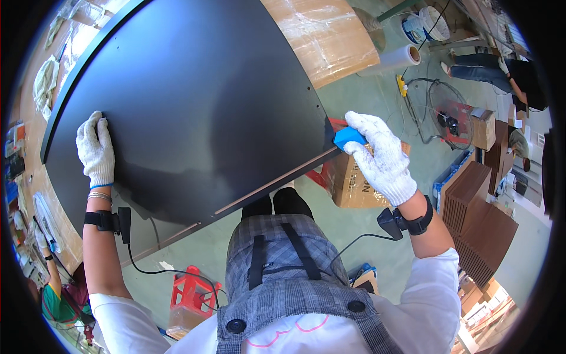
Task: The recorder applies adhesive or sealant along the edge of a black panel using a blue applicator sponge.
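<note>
A large black panel (177, 76) lies in front of me, with a raised rim along its far left side and a few small holes near its right edge. My left hand (95, 150), in a white knit glove, rests on the panel's left part with fingers stretched out. My right hand (380, 156), gloved alike, is closed on a small blue block (349, 138) between thumb and fingers. The block is at the panel's near right corner, seemingly touching it. A light brown strip (277, 184) shows along the panel's near edge.
A cardboard box (354, 180) and a red stool stand under the right corner. Another red stool (191, 289) is at lower left. Beyond are a film roll (407, 57), a floor fan (451, 112) and stacked brown panels (471, 194). Other people work at far right and lower left.
</note>
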